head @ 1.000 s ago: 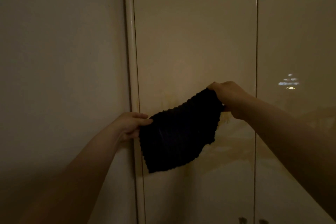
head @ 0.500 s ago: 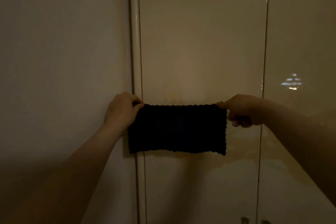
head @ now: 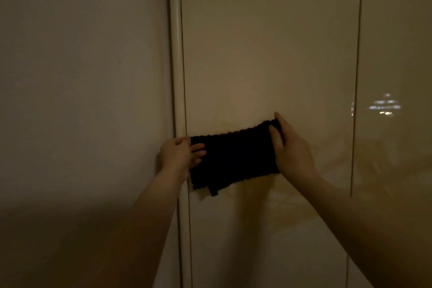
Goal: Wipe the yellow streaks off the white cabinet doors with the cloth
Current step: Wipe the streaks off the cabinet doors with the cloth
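Stretching between both grips, the dark cloth [head: 233, 159], left hand [head: 180, 156] and right hand [head: 292, 152] each pinching an end.

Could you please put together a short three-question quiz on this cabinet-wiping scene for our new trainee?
1. True or false: the black cloth is held by one hand only.
2. Which end of the cloth does the right hand grip? A) left B) right C) bottom
3. Fill in: the yellow streaks lie mostly ___ the cloth on the cabinet door.

Key: 1. False; the left hand holds it too. 2. B. 3. Below.
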Available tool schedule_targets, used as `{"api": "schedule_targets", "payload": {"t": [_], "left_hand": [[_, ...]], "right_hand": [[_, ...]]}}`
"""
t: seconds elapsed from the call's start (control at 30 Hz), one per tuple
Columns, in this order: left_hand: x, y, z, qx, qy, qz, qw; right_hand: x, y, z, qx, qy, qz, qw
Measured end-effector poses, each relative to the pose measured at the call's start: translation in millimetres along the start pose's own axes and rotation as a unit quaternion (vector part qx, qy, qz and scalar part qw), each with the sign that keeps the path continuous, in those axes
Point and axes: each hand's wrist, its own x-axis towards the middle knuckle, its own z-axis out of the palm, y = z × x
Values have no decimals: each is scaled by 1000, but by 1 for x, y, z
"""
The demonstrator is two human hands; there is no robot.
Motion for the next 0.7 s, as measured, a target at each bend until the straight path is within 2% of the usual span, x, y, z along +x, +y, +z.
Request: {"api": "schedule_targets", "payload": {"t": [0.07, 0.1, 0.2, 0.3, 0.4, 0.5, 0.57, 0.6, 0.67, 0.7], "left_hand": [[1, -13, 8, -61, 21, 45, 997], [1, -20, 11, -53, 36, 87, 994], [6, -42, 14, 19, 52, 208, 977], [11, -58, 13, 102, 13, 300, 948], [16, -69, 9, 193, -34, 386, 901], [20, -76, 8, 290, -45, 435, 851], [24, -77, 10, 351, -21, 441, 825], [27, -78, 10, 389, -12, 456, 800], [32, -79, 10, 436, -21, 481, 760], [33, -79, 10, 445, -29, 484, 753]], "right_hand": [[-3, 2, 14, -13, -19, -16, 1000], [-6, 3, 21, -10, -29, -25, 999], [-13, 11, 34, -56, -66, -82, 993], [-14, 16, 37, -116, -75, -149, 979], [-5, 17, 32, -235, -42, -282, 929], [5, 25, 29, -345, -43, -348, 871], [11, 32, 30, -393, -33, -374, 840], [13, 35, 33, -412, -23, -391, 823], [15, 38, 39, -430, 5, -440, 789], [16, 39, 42, -430, 16, -465, 773]]}}
